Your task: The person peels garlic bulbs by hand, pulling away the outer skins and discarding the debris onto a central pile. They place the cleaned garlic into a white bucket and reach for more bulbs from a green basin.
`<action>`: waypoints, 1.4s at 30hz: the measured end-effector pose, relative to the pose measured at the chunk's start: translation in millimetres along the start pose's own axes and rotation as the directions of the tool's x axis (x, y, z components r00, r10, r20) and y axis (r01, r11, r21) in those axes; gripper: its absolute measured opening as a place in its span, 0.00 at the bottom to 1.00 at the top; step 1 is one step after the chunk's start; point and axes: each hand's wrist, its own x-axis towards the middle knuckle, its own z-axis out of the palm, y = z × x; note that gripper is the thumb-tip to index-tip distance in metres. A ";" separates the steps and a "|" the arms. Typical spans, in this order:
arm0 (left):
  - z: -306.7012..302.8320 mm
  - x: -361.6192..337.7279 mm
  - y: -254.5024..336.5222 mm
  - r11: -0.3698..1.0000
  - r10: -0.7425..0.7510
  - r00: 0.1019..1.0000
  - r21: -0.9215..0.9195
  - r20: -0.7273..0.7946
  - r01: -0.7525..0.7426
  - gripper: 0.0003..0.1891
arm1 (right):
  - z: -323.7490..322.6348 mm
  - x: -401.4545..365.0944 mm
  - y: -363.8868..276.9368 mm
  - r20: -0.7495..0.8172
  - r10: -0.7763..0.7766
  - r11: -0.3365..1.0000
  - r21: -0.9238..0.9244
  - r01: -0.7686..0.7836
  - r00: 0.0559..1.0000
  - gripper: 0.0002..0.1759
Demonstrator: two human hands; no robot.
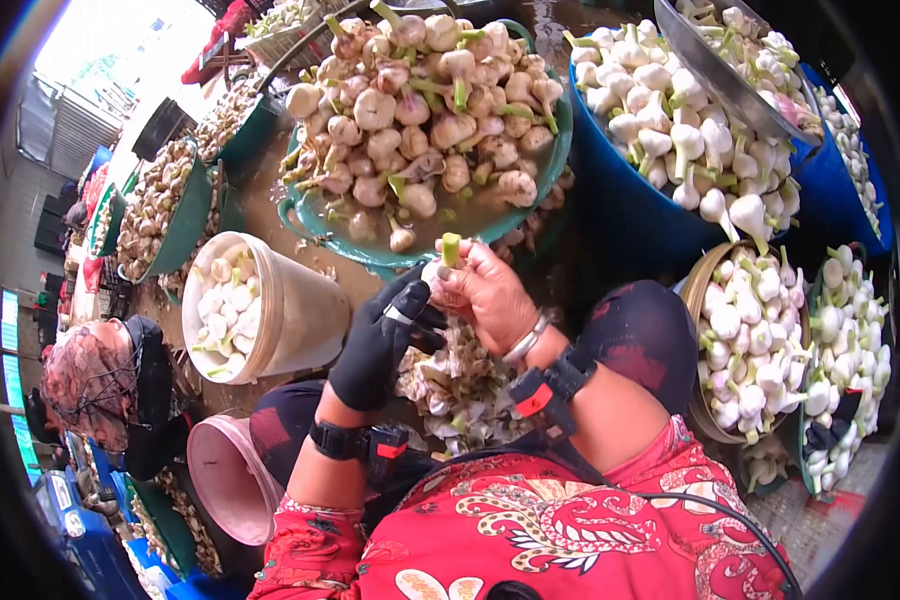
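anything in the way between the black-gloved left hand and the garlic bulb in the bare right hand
Nothing visible. The bare right hand grips the pale garlic bulb with a green stem; the black-gloved left hand is right beside it, though contact is unclear.

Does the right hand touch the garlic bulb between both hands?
Touching. The head view shows the right hand with its fingers against the garlic bulb.

The wet floor [272, 208] carries buckets [305, 312] and tubs [602, 175].
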 end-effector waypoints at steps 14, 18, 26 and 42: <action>-2.4 -7.6 -13.0 0.987 0.128 0.992 0.098 0.014 -0.129 0.17 | 3.9 -18.3 -23.5 0.029 0.338 0.883 -0.356 -0.306 0.941 0.36; 2.2 -2.0 -13.5 0.970 0.232 0.962 -0.039 -0.147 -0.240 0.12 | 10.0 -20.2 -23.1 0.118 0.092 0.873 -0.486 -0.023 0.989 0.38; 1.1 -6.3 -8.7 0.978 0.184 0.970 -0.069 -0.160 -0.197 0.12 | 6.0 -23.1 -10.0 -0.001 0.066 0.935 -0.350 -0.062 0.998 0.29; -3.2 -14.6 -14.5 0.982 0.184 0.962 0.003 -0.204 -0.188 0.09 | 6.8 -26.2 -2.6 0.022 0.206 0.974 -0.105 -0.202 0.978 0.26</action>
